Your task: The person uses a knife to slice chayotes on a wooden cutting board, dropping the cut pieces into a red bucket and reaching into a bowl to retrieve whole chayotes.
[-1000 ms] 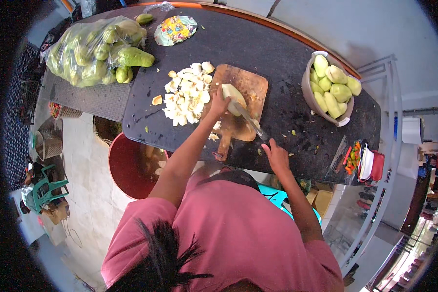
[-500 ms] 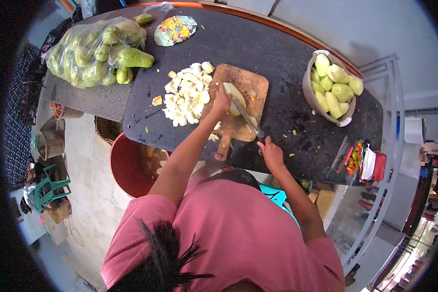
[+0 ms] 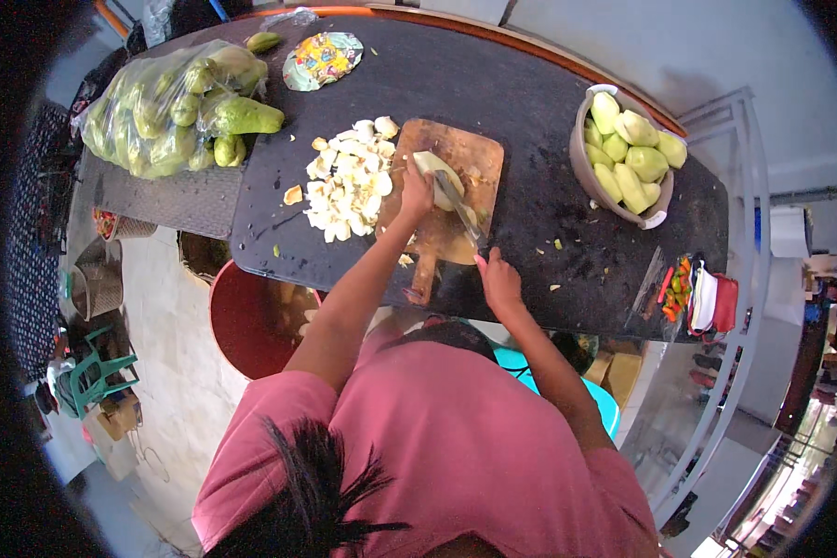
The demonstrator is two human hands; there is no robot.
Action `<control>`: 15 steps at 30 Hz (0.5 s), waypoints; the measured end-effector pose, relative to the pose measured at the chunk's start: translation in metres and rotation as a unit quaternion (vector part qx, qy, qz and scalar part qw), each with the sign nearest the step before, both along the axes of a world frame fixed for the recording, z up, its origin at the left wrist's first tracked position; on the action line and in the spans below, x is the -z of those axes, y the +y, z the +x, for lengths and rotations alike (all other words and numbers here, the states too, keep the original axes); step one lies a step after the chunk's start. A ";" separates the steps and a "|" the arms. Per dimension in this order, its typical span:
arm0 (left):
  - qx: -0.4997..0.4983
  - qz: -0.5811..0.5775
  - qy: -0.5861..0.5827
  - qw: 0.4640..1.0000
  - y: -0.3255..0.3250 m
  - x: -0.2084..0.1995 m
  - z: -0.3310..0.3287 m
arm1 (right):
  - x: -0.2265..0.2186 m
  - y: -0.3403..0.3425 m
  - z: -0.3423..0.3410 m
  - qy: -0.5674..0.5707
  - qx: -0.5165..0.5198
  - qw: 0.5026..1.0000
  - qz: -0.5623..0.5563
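Pale green and peeled, an oblong vegetable (image 3: pixel 426 162) lies on our wooden cutting board (image 3: pixel 479 153), the knife (image 3: pixel 454 202) slanting across it with its blade touching the flesh. Our left hand (image 3: pixel 418 193) has its fingers clamped on the vegetable's left side; our right hand (image 3: pixel 499 280) has its fingers closed around the knife's pink handle, just off the board's right edge. Beside the board, to the left, we have a heap of whitish cut pieces (image 3: pixel 349 181) on the dark table (image 3: pixel 511 88). Farther out, a grey-brown basin (image 3: pixel 578 158) of peeled vegetables stands at right, near red, orange and green peppers (image 3: pixel 676 290). At far left, a clear plastic bag (image 3: pixel 158 121) bulges with unpeeled green vegetables; below the table edge sits our red tub (image 3: pixel 237 325).
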State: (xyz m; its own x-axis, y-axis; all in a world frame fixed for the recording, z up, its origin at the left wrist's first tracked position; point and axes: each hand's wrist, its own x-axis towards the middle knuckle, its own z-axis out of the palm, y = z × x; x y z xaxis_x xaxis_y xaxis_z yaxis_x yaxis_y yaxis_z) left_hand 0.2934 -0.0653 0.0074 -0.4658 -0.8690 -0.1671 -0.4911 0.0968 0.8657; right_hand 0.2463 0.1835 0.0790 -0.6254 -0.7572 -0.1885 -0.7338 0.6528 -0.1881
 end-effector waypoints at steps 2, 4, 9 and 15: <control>-0.017 -0.024 -0.003 1.000 0.006 0.000 0.000 | 0.008 -0.009 0.003 -0.021 -0.006 0.995 -0.096; -0.019 -0.053 0.025 0.998 0.007 0.005 0.004 | 0.014 -0.017 -0.001 -0.045 -0.015 0.980 -0.193; -0.006 -0.039 0.035 0.999 0.002 0.002 0.007 | -0.006 -0.019 -0.032 -0.555 0.200 0.796 -0.136; 0.001 -0.060 0.016 0.998 0.003 0.013 0.003 | -0.011 -0.021 -0.009 -0.059 -0.014 0.988 -0.143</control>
